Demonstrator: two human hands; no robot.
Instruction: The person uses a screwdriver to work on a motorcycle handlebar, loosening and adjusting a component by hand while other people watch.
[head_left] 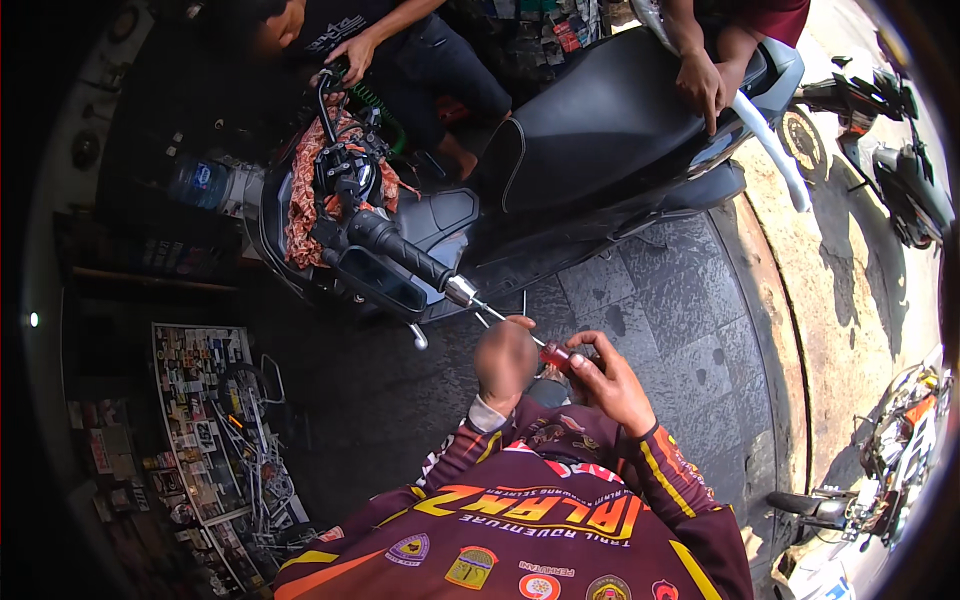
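My right hand [618, 388] is closed around the red handle of a screwdriver [556, 355]. Its thin metal shaft slants up and left toward the silver end of the black handlebar grip [460, 290]; exact contact is too small to tell. Beside the shaft is my left hand [505, 362], mostly blurred, with a fingertip showing close to the shaft. A short thin metal piece [483, 320] sticks out past the left hand; whether that hand holds it is unclear. The grip belongs to a scooter with a long black seat [590, 115].
An orange patterned cloth [303, 210] drapes around the handlebar. One person's hand [355, 58] is at the far handlebar; another person's hands [702, 88] rest by the seat's rear. A brake lever [418, 338] juts out nearby. Parts fill a display case [195, 420] at left; motorcycles [900, 190] stand right.
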